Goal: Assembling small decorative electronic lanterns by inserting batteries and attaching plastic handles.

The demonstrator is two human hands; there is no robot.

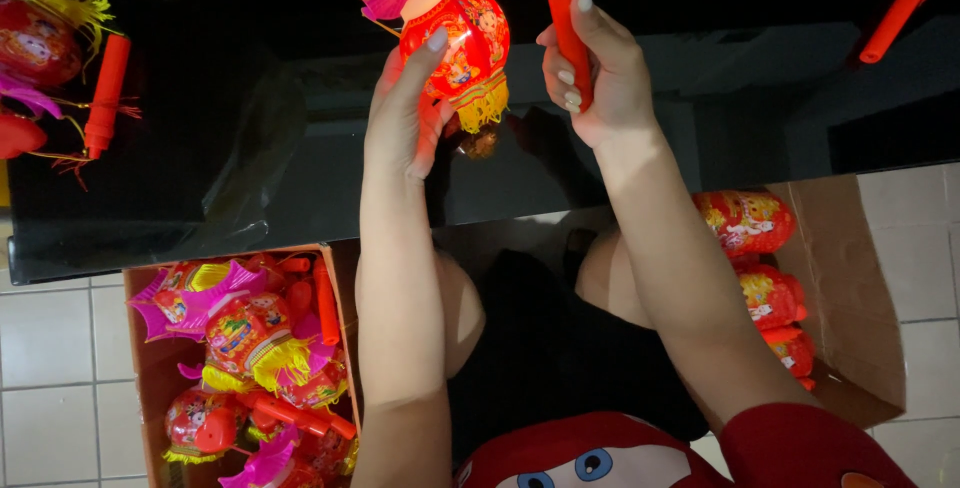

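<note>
Two cardboard boxes sit below the hands, the left box (150, 368) crammed with lanterns and the right box (850, 288) holding a few more. Beneath both hands is the glossy black tabletop (200, 148). The left hand (400, 118) cups the red lantern (455, 43), and the right hand (595, 73) is wrapped tight around its red handle (562, 8). Honestly, that thin string between them looks easy to tangle or snap if yanked.
</note>
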